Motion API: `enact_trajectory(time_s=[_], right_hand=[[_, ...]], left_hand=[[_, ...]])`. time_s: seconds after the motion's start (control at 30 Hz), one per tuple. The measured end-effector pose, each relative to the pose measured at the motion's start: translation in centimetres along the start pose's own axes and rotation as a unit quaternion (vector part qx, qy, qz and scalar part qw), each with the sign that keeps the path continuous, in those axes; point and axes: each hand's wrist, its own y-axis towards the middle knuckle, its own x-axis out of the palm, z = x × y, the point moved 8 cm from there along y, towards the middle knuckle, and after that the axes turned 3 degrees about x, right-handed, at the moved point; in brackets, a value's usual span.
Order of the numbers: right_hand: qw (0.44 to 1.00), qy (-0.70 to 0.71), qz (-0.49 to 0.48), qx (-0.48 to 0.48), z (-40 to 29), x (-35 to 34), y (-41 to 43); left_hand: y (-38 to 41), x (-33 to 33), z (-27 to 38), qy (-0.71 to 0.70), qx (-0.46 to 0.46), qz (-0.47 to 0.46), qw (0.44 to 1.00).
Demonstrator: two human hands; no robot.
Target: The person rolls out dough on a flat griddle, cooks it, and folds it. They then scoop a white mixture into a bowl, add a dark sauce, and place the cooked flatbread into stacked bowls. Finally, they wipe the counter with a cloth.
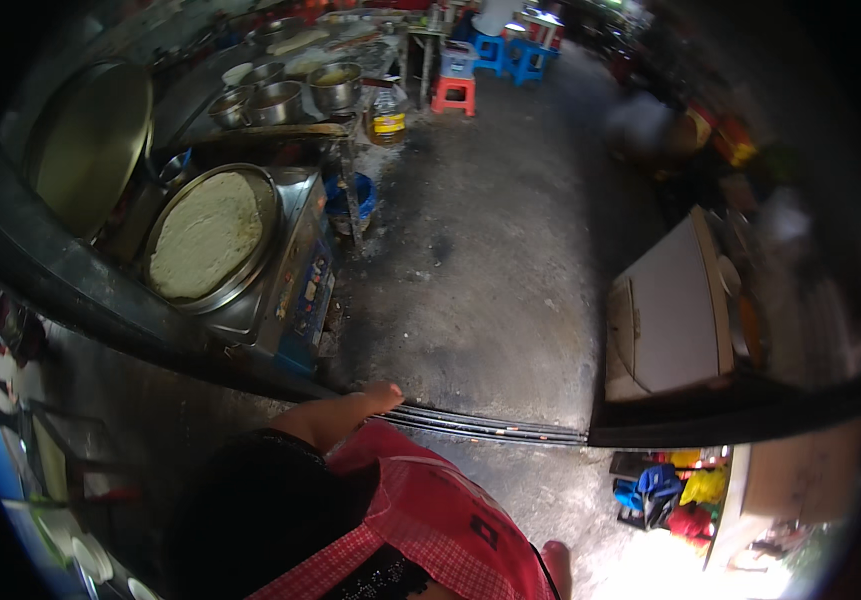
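My left hand [383, 396] is at the lower centre, over the metal floor track of the doorway, with the forearm coming from a black sleeve. Its fingers are foreshortened, and I cannot tell whether it holds anything. Part of my right arm or hand [556, 566] shows low at the right of the red apron [445, 517]; its fingers are not clear. Ahead on the left, a large flat round of pale dough [209, 232] lies in a round pan on an electric griddle [291, 255]. The griddle's big round lid [89, 146] stands raised behind it.
Metal pots [276, 103] stand on a floury worktable, with an oil bottle [387, 120] beside it. A red stool [454, 96] carries a plastic box. Blue stools [528, 64] and a seated person are farther back. A white cabinet [670, 307] stands right of the doorway's floor track [490, 429].
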Motion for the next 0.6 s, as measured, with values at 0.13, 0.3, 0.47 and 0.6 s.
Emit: enact_trajectory(time_s=[0.13, 0.3, 0.47, 0.6], right_hand=[[0.954, 0.269, 0.104, -0.085, -12.9, -10.6, 12.3], [0.936, 0.299, -0.047, -0.179, -39.7, -6.9, 19.2], [0.915, 0.084, -0.339, -0.200, -55.1, 2.8, 21.9], [0.915, -0.081, -0.320, -0.230, -59.5, -1.7, 29.0]], left_hand=[[0.5, -7.3, -1.6, 0.040, -0.106, 0.066, 0.991], [4.9, -10.9, -6.3, 0.046, -0.194, 0.014, 0.980], [14.5, -13.1, -11.7, 0.098, -0.207, -0.035, 0.973], [20.7, -22.4, -6.1, 0.019, -0.129, -0.008, 0.991]])
